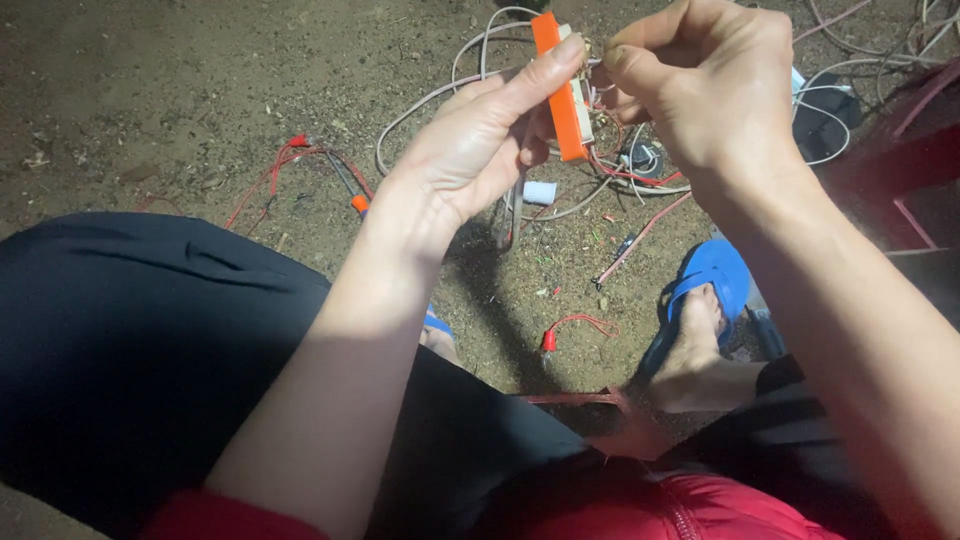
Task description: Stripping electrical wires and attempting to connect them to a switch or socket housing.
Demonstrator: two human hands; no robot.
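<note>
Orange plastic catches the eye at the upper middle of the frame: a narrow orange block [562, 92] with a pale backing, standing nearly upright between your two hands. Your left hand [480, 150] comes up from the lower left, palm toward you, fingers stretched long; the forefinger tip presses the block's upper edge and the thumb sits behind it, so the block is pinched there. Your right hand [705, 85] is curled just right of the block, thumb and forefinger pressed together at its top corner, the other fingers folded in. What that pinch grips is too small to tell. Thin red wires [612, 165] run from the block's lower end down toward the ground.

Below the hands lies bare brown dirt [150, 90]. A tangle of white cable [440, 95] loops behind the block, and a small white cylinder [540, 192] lies just under your left hand. A red lead [290, 160] trails at centre left, and a short red wire [575, 325] lies lower in the middle. Your foot in a blue sandal [715, 275] rests at right centre, with dark trousers [130, 350] filling the lower left.
</note>
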